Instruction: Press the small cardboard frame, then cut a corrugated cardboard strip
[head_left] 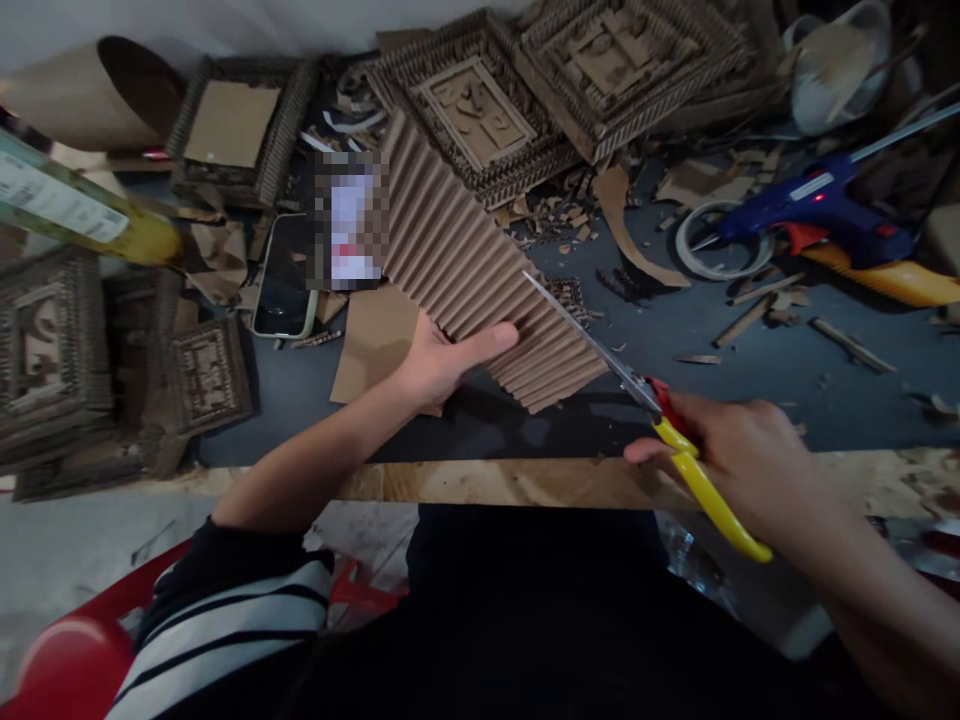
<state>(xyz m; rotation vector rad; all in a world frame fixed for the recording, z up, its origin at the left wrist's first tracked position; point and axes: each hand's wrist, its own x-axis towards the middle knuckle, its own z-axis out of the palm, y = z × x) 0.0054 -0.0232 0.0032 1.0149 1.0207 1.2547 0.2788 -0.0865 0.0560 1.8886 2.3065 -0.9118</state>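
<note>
My left hand grips a strip of corrugated cardboard, thumb on top and the other fingers hidden beneath it. The ridged sheet slants from upper left to lower right above the table. In my right hand is a pair of scissors with yellow and red handles. Their blades point up and left and lie at the right edge of the cardboard. Whether the blades are parted is hard to see. A flat brown cardboard piece lies under my left hand.
Cardboard frames with layered edges stand at the back, more at the left. A phone lies left of the cardboard. On the right are a blue glue gun, a tape roll and scraps. The table's wooden front edge is near me.
</note>
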